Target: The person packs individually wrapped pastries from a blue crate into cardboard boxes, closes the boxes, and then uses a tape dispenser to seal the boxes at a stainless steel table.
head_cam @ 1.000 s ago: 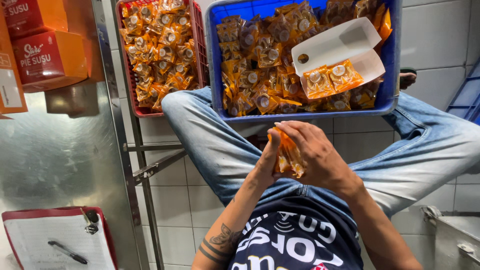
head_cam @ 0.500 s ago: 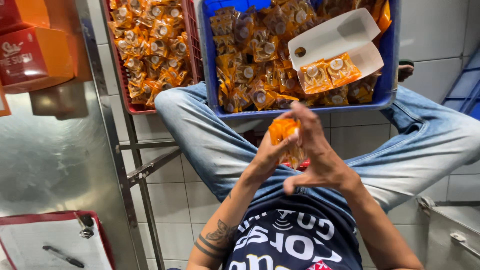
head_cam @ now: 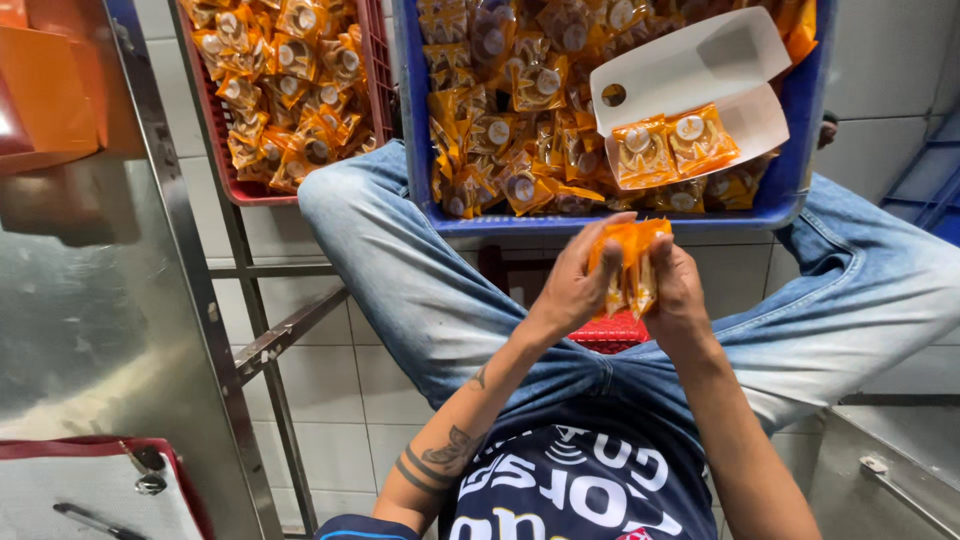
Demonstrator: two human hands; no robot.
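I hold a small stack of orange snack packets (head_cam: 630,262) between my two hands, above my lap and just in front of the blue crate (head_cam: 420,120). My left hand (head_cam: 572,285) wraps its grip around the left side of the stack, and my right hand (head_cam: 678,295) closes on the right side, so both grips are shut on the packets. To do this well, I think I should press the packets flat and even, with the edges lined up, and squeeze softly so nothing inside gets crushed. Just past my hands, an open white box (head_cam: 700,75) lies on top of the packets in the blue crate, and two packets (head_cam: 668,142) already sit in it side by side. A red crate (head_cam: 375,60) full of the same packets stands to the left. A metal surface (head_cam: 90,330) is at my left side, with a clipboard (head_cam: 90,495) on it.
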